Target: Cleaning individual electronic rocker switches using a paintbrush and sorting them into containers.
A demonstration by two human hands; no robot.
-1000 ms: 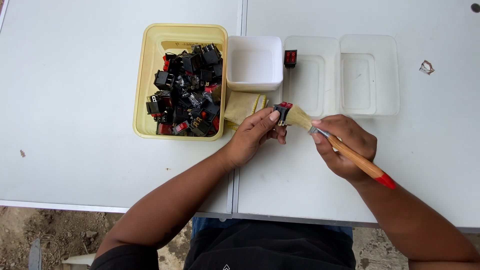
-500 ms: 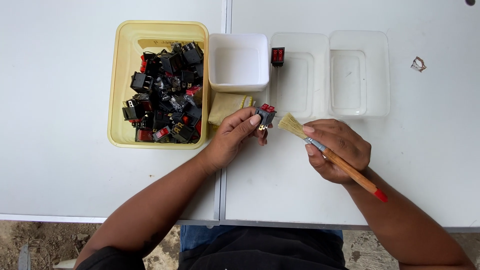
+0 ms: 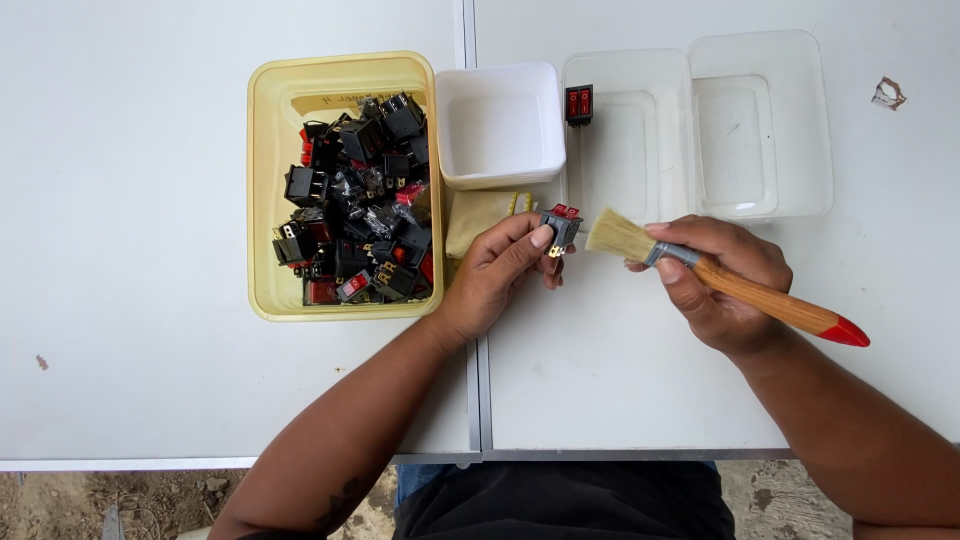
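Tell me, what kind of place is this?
Probably a small outdoor work table for cleaning parts. A yellow tub full of black and red switches, a paintbrush in the right hand, and bare ground below the table edge suggest it.

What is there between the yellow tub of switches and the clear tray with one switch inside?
In the head view, a small white square container sits between the yellow tub and the clear tray; it looks empty.

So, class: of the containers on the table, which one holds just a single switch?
The clear tray next to the white tub: one red-faced switch sits in its corner. The yellow bin holds many.
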